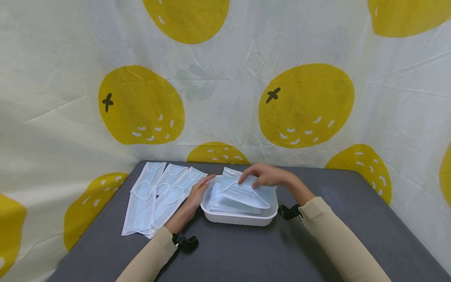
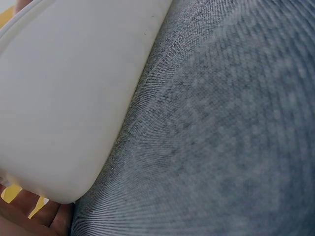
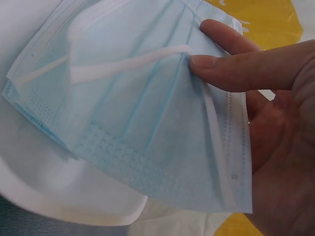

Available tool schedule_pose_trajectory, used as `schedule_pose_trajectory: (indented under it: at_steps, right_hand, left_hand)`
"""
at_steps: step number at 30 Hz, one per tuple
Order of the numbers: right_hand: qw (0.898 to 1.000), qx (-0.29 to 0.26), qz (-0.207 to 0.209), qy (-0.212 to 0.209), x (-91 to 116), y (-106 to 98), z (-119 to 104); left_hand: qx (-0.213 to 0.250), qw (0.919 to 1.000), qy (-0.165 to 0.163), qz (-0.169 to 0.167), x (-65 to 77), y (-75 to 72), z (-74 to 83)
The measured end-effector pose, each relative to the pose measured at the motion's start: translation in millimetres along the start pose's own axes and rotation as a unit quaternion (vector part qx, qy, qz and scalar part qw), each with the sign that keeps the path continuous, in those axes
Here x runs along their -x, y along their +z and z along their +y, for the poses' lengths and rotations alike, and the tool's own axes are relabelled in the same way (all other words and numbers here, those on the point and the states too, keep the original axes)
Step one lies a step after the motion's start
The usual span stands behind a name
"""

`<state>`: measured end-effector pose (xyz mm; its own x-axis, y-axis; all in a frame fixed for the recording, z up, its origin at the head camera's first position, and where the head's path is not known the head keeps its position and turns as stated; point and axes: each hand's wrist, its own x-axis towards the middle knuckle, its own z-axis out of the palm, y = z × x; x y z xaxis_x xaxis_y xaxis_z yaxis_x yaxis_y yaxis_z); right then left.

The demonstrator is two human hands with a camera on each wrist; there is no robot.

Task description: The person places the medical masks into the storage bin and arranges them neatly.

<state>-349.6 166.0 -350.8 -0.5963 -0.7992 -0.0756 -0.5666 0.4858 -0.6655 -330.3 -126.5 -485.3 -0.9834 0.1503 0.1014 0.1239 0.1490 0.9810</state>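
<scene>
A white plastic tub (image 1: 239, 220) stands on the dark table with a stack of light blue face masks (image 1: 225, 206) in it. Over the stack, my right hand (image 1: 268, 175) pinches a pleated face mask (image 3: 147, 113) near one end. In the right wrist view the thumb (image 3: 221, 69) lies on the mask beside its white ear loop, and the other fingers are partly hidden behind it. My left hand (image 1: 197, 194) rests along the tub's left side with fingers extended. In the left wrist view its fingers (image 2: 47, 214) touch the outer wall of the tub (image 2: 74, 98).
Several face masks (image 1: 141, 211) lie spread and overlapping on the table, left of the tub, their ear loops showing. A light cloth (image 1: 222, 105) printed with yellow fruit hangs behind the grey table (image 1: 225, 258) and at its sides.
</scene>
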Motion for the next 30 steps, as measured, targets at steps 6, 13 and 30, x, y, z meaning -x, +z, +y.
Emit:
schedule_pose_trajectory:
  at_steps: [6,13,30]
  right_hand:
    - [0.998,0.030,-0.051,0.013,-18,-2,2]
    - [0.994,0.031,-0.089,0.054,-38,2,5]
    - [0.987,0.012,-0.111,0.115,-71,15,9]
  left_hand:
    - [-0.005,1.0000,0.008,0.002,0.4,0.2,-0.3]
    - [-0.004,1.0000,0.007,0.005,0.9,1.3,1.0]
    - [-0.005,0.9999,0.010,0.006,-0.1,0.7,1.8]
